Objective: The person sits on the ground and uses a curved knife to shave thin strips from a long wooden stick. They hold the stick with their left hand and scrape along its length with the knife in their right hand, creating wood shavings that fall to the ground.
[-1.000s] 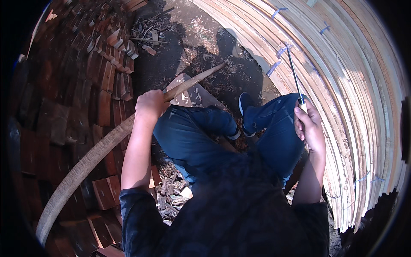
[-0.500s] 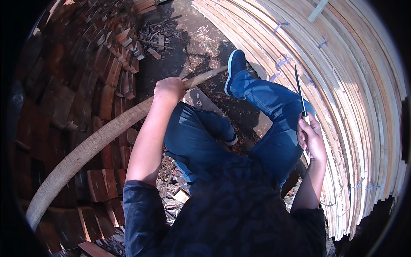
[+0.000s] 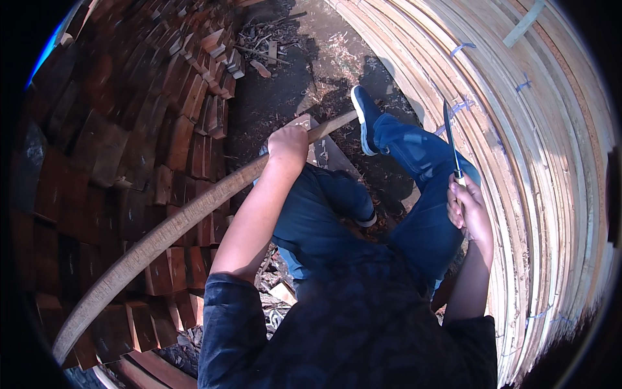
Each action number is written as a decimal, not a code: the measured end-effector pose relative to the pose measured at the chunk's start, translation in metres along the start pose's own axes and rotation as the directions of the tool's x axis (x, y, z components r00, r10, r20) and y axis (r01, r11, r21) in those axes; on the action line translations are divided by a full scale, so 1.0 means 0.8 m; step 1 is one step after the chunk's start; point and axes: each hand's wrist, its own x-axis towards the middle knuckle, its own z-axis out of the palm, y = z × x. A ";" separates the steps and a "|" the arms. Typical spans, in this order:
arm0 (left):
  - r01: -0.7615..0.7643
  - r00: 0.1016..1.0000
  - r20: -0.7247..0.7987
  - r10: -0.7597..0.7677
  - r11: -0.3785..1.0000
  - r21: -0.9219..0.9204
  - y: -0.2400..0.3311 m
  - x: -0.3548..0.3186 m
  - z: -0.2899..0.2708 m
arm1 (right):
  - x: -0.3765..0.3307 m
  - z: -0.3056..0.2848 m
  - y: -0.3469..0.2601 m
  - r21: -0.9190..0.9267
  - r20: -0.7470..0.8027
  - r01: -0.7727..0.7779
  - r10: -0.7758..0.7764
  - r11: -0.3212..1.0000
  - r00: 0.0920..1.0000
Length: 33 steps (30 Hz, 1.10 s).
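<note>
My left hand (image 3: 288,148) is wrapped round a long brown wooden strip (image 3: 175,223), which the wide lens shows as curved. The strip slants from the lower left, under my hand and over my left leg, and its far end comes close to my right shoe (image 3: 365,120). My right hand (image 3: 472,211) grips a knife (image 3: 449,133) by its pale handle, beside my right knee. Its narrow dark blade points up and away, apart from the strip. A flat greyish board (image 3: 329,155) lies on the ground beyond my left knee, partly covered by the strip and my leg.
Stacked reddish-brown timber (image 3: 139,149) rises on the left. Long pale planks (image 3: 518,162), some tied with blue strips (image 3: 463,48), fill the right side. Wood scraps (image 3: 265,52) and shavings litter the dark ground between the stacks.
The view has swung a little to the left, so most of the scene sits farther right. The strip appears slightly turned in my left hand. Both grips stay as they were.
</note>
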 end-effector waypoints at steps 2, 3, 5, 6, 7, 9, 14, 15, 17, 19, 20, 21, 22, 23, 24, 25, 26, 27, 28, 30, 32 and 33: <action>0.072 0.997 0.026 -0.072 0.997 0.026 0.014 -0.011 0.035 | 0.017 0.005 -0.001 -0.016 0.048 0.000 0.001 1.000 0.999; 0.074 0.997 0.028 -0.074 0.997 0.021 0.016 -0.008 0.042 | 0.024 0.008 -0.002 -0.014 0.073 -0.003 0.004 1.000 0.997; -0.048 0.998 -0.035 0.049 0.999 0.021 -0.001 -0.014 0.049 | 0.037 0.013 -0.003 -0.017 0.109 -0.013 0.015 1.000 0.994; -0.049 0.999 0.002 0.049 0.999 0.011 -0.004 -0.017 0.051 | 0.040 0.021 -0.004 -0.045 0.135 -0.002 0.009 0.999 0.991; -0.051 0.998 0.039 0.051 0.999 -0.001 -0.007 -0.021 0.051 | 0.044 0.024 0.001 -0.033 0.145 -0.018 0.022 0.999 0.989; -0.018 0.998 0.057 0.020 0.999 -0.049 -0.005 -0.032 0.043 | 0.053 0.028 0.002 -0.027 0.176 -0.033 0.037 0.999 0.984; 0.107 0.993 0.059 -0.101 0.989 -0.099 -0.004 -0.053 0.032 | 0.049 0.022 0.001 -0.020 0.182 -0.055 0.058 0.998 0.982; 0.104 0.993 0.056 -0.100 0.992 -0.071 -0.005 -0.057 0.026 | 0.045 0.020 0.002 -0.033 0.169 -0.056 0.061 0.998 0.984; 0.114 0.993 0.030 -0.114 0.993 -0.001 -0.019 -0.071 0.009 | 0.036 0.015 -0.003 -0.048 0.155 -0.077 0.084 0.996 0.984; 0.153 0.988 -0.003 -0.154 0.986 0.070 -0.042 -0.096 -0.004 | 0.027 0.010 -0.002 0.007 0.145 -0.046 0.044 0.999 0.988; 0.201 0.967 0.126 -0.221 0.967 0.160 -0.051 -0.108 -0.010 | 0.018 0.008 -0.001 0.019 0.138 -0.038 0.034 0.999 0.990; 0.181 0.932 0.284 -0.224 0.969 0.171 -0.063 -0.118 -0.010 | 0.011 0.003 -0.004 0.028 0.117 -0.016 0.013 0.999 0.993; 0.208 0.906 0.332 -0.261 0.960 0.188 -0.074 -0.132 -0.007 | 0.004 0.001 -0.007 0.038 0.102 -0.014 0.010 0.999 0.995; 0.296 0.891 0.299 -0.342 0.936 0.188 -0.090 -0.150 0.005 | -0.003 0.002 -0.008 0.054 0.097 -0.017 0.012 0.998 0.995; 0.300 0.890 0.326 -0.319 0.948 0.109 -0.088 -0.173 -0.012 | -0.007 -0.003 -0.004 0.062 0.086 -0.022 0.016 0.998 0.996; 0.255 0.912 0.305 -0.274 0.962 0.102 -0.089 -0.182 -0.021 | -0.008 -0.012 0.000 0.053 0.118 -0.004 -0.002 0.999 0.993; 0.252 0.935 0.245 -0.257 0.966 0.051 -0.093 -0.188 -0.015 | -0.013 -0.014 0.003 0.049 0.115 -0.011 0.005 0.999 0.993; 0.252 0.952 0.179 -0.247 0.968 -0.004 -0.096 -0.190 -0.010 | -0.016 -0.016 0.004 0.043 0.116 -0.013 0.008 0.999 0.993; 0.255 0.951 0.190 -0.242 0.966 -0.046 -0.096 -0.191 -0.010 | -0.021 -0.021 0.006 0.056 0.113 -0.022 0.016 0.998 0.994; 0.288 0.944 0.195 -0.265 0.952 -0.103 -0.098 -0.196 -0.032 | -0.027 -0.028 0.004 0.097 0.141 -0.001 -0.013 0.995 0.990; 0.285 0.941 0.231 -0.248 0.947 -0.148 -0.105 -0.188 -0.045 | -0.031 -0.043 0.001 0.154 0.215 0.008 -0.041 0.988 0.976; 0.288 0.940 0.239 -0.244 0.943 -0.168 -0.104 -0.183 -0.054 | -0.033 -0.049 0.001 0.147 0.205 0.018 -0.048 0.989 0.978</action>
